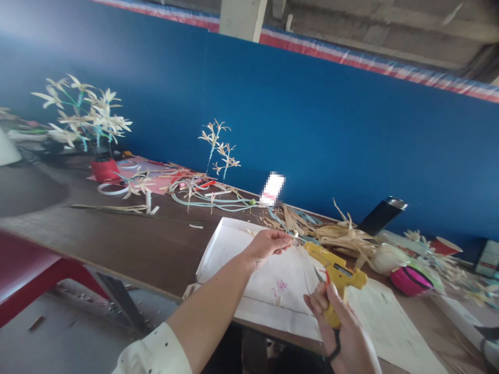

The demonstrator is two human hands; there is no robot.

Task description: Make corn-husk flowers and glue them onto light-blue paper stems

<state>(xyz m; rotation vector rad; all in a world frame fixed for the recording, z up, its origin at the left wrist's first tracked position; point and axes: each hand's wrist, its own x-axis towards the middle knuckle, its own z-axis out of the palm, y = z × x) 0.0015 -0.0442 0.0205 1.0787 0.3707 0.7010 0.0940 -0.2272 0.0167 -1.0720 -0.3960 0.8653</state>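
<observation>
My right hand (343, 322) is wrapped round the handle of a yellow glue gun (336, 266), its nozzle pointing left. A pointed grey blade (318, 274) and a bit of red show beside the gun's trigger; the rest of that tool is hidden by my fingers. With fingertips pinched close to the nozzle, my left hand (270, 245) holds something small and pale, too small to make out. Both hands are above a white paper-covered board (234, 259) with pink handwriting on it.
Dried husk strips (335, 236) and a black tumbler (384, 215) lie behind the glue gun. A pink pouch (411, 280) is at right. Pale flowers stand in a red pot (105, 170) at left, near coiled light-blue tubing (218, 206). A blue partition (312, 135) closes the back.
</observation>
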